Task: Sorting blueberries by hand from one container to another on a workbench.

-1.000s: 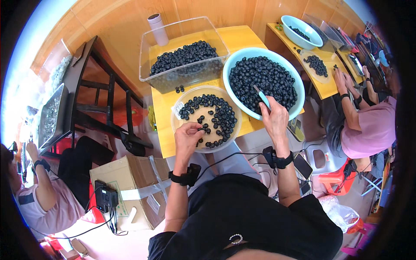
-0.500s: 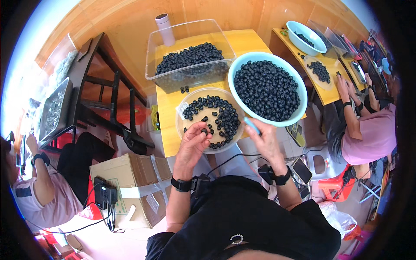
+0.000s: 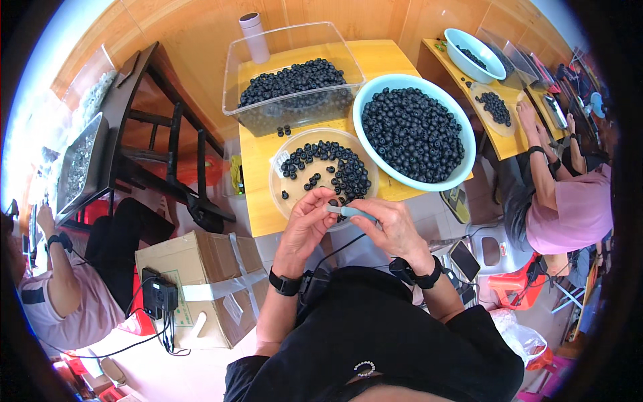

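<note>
Blue-handled tool (image 3: 351, 212): long axis crosswise, tip leftward; right fingers (image 3: 380, 209) grip it, left fingers (image 3: 313, 201) pinch dark ball (image 3: 333, 202). Basin (image 3: 357, 117) at tabletop's (image 3: 258, 174) right edge.

Left hand (image 3: 309, 224) and right hand (image 3: 392, 224) sit close together, both pinching, fingertips (image 3: 323, 194) perhaps touching.

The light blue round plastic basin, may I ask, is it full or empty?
Well filled: small, round, black pieces hide the floor of the basin.
</note>
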